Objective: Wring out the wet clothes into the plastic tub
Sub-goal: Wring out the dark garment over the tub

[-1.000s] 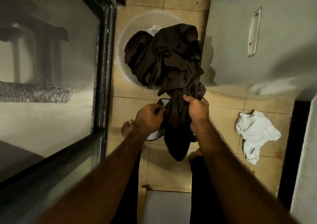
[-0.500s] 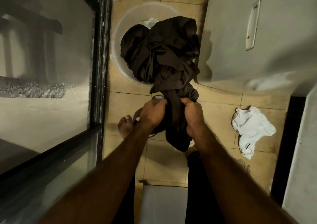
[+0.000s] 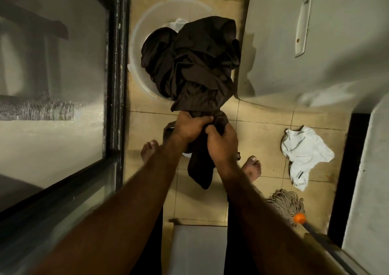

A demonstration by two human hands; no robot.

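A large dark brown wet garment (image 3: 193,64) hangs bunched over the pale round plastic tub (image 3: 139,43) on the tiled floor. My left hand (image 3: 189,125) and my right hand (image 3: 221,142) grip its twisted middle side by side, fingers curled tight around the cloth. A dark tail of the garment (image 3: 200,169) dangles below my hands, above the floor between my feet. A bit of white cloth (image 3: 177,24) shows inside the tub behind the dark garment.
A white garment (image 3: 305,154) lies crumpled on the floor to the right. A string mop (image 3: 288,205) with an orange collar lies at lower right. A glass door with a black frame (image 3: 115,74) runs along the left; a grey appliance (image 3: 315,32) stands at upper right.
My hands have closed together on the garment, the left now lying over the cloth right against the right hand. The view has tilted down, bringing my right foot and the mop into sight.
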